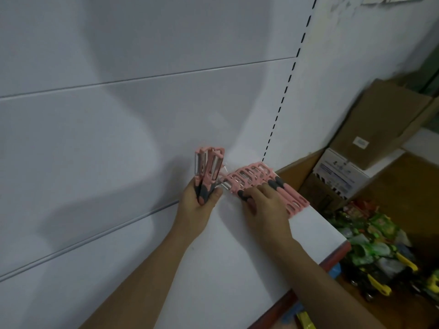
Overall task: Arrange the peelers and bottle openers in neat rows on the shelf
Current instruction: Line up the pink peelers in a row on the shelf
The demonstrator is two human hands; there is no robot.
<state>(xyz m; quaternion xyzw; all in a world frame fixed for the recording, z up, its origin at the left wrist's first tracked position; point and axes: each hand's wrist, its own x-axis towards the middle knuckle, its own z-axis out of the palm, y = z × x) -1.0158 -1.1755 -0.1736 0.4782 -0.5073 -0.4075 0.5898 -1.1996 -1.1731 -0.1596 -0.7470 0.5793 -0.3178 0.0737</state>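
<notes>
Pink peelers (209,170) gripped in left hand (201,203); right hand (264,208) touches row (255,176).

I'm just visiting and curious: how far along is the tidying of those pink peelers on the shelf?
Done: one row of pink peelers lies side by side at the right end of the shelf. In hand: the left hand grips a bundle of peelers while the right hand rests on the row. Left: that bundle must be laid down, and no bottle openers show on the shelf yet.
</notes>
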